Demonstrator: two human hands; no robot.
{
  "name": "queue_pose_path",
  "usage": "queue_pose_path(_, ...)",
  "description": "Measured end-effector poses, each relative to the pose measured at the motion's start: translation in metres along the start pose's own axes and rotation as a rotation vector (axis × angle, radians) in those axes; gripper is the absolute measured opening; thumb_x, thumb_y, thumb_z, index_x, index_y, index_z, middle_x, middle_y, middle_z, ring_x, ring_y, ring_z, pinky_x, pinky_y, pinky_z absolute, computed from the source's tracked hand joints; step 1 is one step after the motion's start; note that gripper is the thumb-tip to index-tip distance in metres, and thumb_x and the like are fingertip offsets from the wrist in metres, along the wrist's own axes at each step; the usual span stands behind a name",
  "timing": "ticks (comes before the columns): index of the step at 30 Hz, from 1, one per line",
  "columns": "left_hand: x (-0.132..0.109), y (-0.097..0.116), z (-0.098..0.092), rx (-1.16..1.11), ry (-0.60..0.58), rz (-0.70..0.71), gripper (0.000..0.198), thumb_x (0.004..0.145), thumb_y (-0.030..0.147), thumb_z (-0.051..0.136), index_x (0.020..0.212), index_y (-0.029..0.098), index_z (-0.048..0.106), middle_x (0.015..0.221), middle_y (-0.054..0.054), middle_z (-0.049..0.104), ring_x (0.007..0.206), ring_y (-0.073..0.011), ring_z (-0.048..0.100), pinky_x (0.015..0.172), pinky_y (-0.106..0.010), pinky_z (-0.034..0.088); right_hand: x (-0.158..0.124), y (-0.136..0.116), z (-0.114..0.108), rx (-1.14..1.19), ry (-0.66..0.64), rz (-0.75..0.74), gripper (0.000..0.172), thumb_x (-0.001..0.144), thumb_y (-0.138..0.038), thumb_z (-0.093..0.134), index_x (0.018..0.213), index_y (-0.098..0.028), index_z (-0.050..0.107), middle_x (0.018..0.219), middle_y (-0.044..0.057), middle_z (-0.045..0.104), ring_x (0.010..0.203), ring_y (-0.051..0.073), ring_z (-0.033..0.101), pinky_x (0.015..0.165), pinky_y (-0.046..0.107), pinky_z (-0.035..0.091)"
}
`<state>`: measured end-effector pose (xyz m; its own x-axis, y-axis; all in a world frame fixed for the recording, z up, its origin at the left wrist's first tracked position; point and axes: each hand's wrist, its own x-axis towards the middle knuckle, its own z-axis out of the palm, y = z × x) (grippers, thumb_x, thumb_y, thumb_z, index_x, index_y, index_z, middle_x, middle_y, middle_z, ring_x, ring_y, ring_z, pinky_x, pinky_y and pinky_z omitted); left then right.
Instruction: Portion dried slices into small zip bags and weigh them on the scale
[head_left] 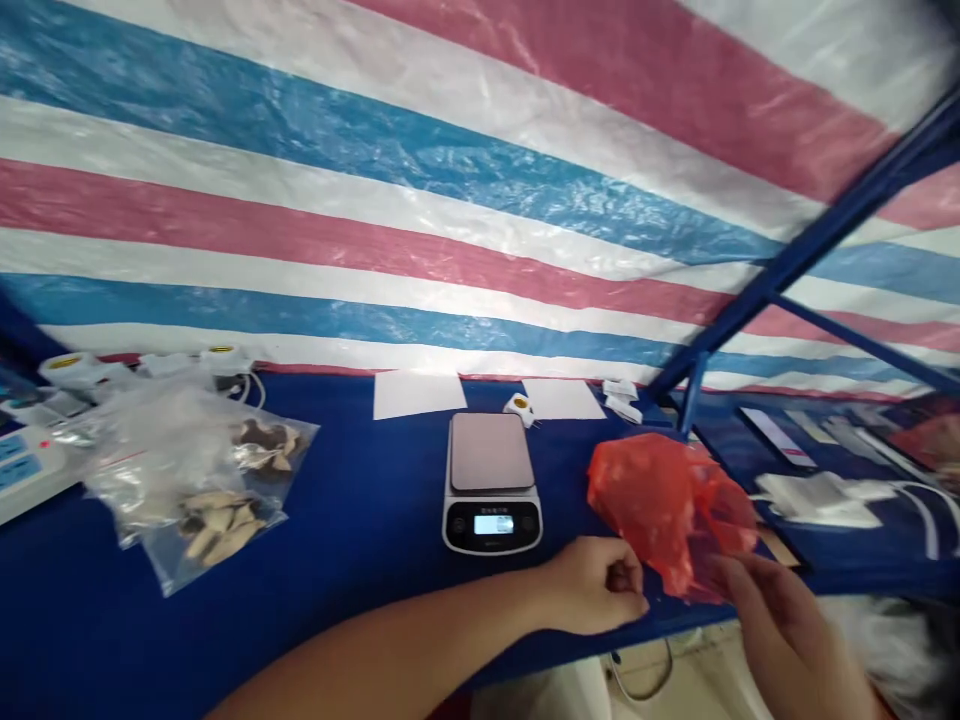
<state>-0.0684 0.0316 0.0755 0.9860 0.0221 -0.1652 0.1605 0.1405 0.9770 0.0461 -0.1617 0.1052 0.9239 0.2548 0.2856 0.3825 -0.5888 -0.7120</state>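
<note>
The left hand [600, 587] was clenched into a loose fist, near the front edge of the blue table [360, 490], between the scale and the red bag; the inside of this fist was hidden. The right hand [787, 615], at the same front edge farther right, had its thumb and fingertips brought together on the loose edge of the red plastic bag [645, 485], although this hand was blurred. The bag, crumpled, lay toward the right end of the table, and its contents could not be made out.

There was one kitchen scale [492, 485], standing at the middle of the table; its display was lit, but the figures could not be read. Two white paper sheets [420, 394] lay along the back edge, and between them, slightly forward, was one small white block [520, 407] with a yellow label. Near the back edge, to the right of the sheets, were small white packets [622, 409].

Toward the left end, clear bags [169, 560] overlapped, so I could not count them surely; two heaps of dried slices [225, 522] showed through. A white power strip [34, 475] was cut off at the left.
</note>
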Motion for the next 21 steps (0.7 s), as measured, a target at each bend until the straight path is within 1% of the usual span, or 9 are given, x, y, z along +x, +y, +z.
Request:
queue_pose_path(1,-0.004,0.004,0.002,0.017,0.021,0.032,0.020,0.072,0.018,0.071,0.079,0.020,0.052,0.067,0.006,0.048,0.061,-0.0081,0.042,0.059,-0.025,0.035,0.000,-0.004,0.006,0.068,-0.072,0.050,0.051,0.078,-0.068,0.068,0.097,-0.021,0.073,0.090,0.010,0.078,0.082,0.030,0.074,0.067,0.037,0.056)
queue_pose_path(3,-0.013,0.013,0.005,0.064,0.038,0.079,0.019,0.071,0.017,0.070,0.078,0.020,0.052,0.067,0.006,0.048,0.061,-0.0081,0.042,0.059,-0.025,0.034,0.004,-0.014,0.021,0.195,-0.102,0.116,0.064,0.081,-0.070,0.063,0.120,-0.019,0.066,0.109,0.014,0.077,0.096,0.031,0.074,0.078,0.040,0.058)
queue_pose_path(6,-0.026,0.029,0.003,0.182,0.067,0.178,0.017,0.073,0.018,0.069,0.078,0.020,0.053,0.068,0.005,0.051,0.062,-0.0085,0.044,0.061,-0.025,0.036,0.015,-0.031,0.040,0.141,-0.117,0.151,0.081,0.081,-0.071,0.063,0.137,-0.013,0.055,0.115,0.018,0.075,0.105,0.033,0.072,0.090,0.045,0.055)
queue_pose_path(8,-0.036,0.038,-0.001,0.230,0.146,0.232,0.014,0.077,0.020,0.066,0.078,0.020,0.052,0.070,0.004,0.053,0.064,-0.0092,0.046,0.062,-0.025,0.038,0.021,-0.045,0.047,0.067,-0.166,0.098,0.078,0.082,-0.070,0.062,0.133,-0.010,0.059,0.112,0.021,0.075,0.106,0.036,0.071,0.094,0.048,0.053)
queue_pose_path(11,-0.052,0.046,-0.008,0.248,0.367,0.265,0.011,0.085,0.026,0.062,0.083,0.020,0.052,0.074,0.003,0.053,0.068,-0.0107,0.050,0.066,-0.025,0.041,0.019,-0.072,0.054,0.087,-0.311,-0.099,0.061,0.092,-0.061,0.054,0.123,-0.009,0.066,0.114,0.022,0.074,0.107,0.035,0.071,0.098,0.050,0.052)
queue_pose_path(14,-0.077,0.046,-0.016,0.288,0.566,0.272,0.015,0.093,0.035,0.057,0.087,0.021,0.053,0.079,0.001,0.055,0.072,-0.0117,0.053,0.070,-0.026,0.045,0.005,-0.097,0.065,0.222,-0.466,-0.266,0.057,0.099,-0.047,0.048,0.139,-0.008,0.058,0.132,0.021,0.069,0.124,0.031,0.065,0.108,0.049,0.048)
queue_pose_path(16,-0.101,0.041,-0.022,0.337,0.661,0.264,0.020,0.094,0.040,0.057,0.086,0.021,0.055,0.080,0.001,0.057,0.073,-0.0123,0.056,0.070,-0.026,0.047,-0.005,-0.106,0.072,0.264,-0.514,-0.313,0.060,0.100,-0.041,0.048,0.149,-0.007,0.048,0.144,0.022,0.062,0.137,0.030,0.057,0.115,0.049,0.044)
queue_pose_path(18,-0.133,0.033,-0.032,0.401,0.789,0.260,0.024,0.093,0.044,0.058,0.084,0.022,0.057,0.080,0.000,0.058,0.074,-0.0132,0.058,0.070,-0.026,0.050,-0.011,-0.108,0.074,0.308,-0.543,-0.323,0.061,0.101,-0.039,0.049,0.154,-0.011,0.044,0.151,0.019,0.057,0.143,0.029,0.051,0.119,0.050,0.040)
queue_pose_path(21,-0.199,0.012,-0.055,0.510,1.018,0.204,0.027,0.088,0.049,0.065,0.083,0.023,0.060,0.083,-0.001,0.063,0.075,-0.0152,0.064,0.071,-0.026,0.055,-0.016,-0.102,0.057,0.448,-0.550,-0.261,0.051,0.102,-0.043,0.050,0.148,-0.020,0.054,0.151,0.013,0.059,0.142,0.027,0.053,0.120,0.049,0.040)
